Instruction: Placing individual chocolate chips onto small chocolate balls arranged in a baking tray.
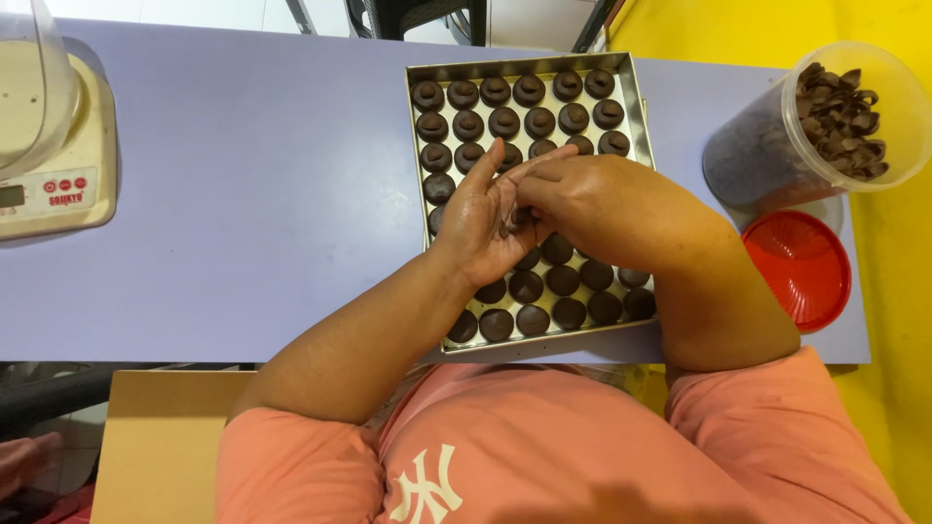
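Note:
A metal baking tray [636,102] lies on the pale purple table [262,194], filled with rows of round dark chocolate cookies [505,122]; the far rows carry a chocolate piece on top, the near rows are plain. My left hand [485,218] is held palm up over the tray's middle with small chocolate pieces in the palm. My right hand [592,199] reaches across it, fingertips pinching at those pieces in the left palm.
A clear plastic tub [767,155] of curled chocolate pieces stands at the right, its red lid [801,267] lying in front of it. A cream kitchen scale [58,175] with a clear bowl sits at the far left. A brown cardboard box [155,437] is below the table edge.

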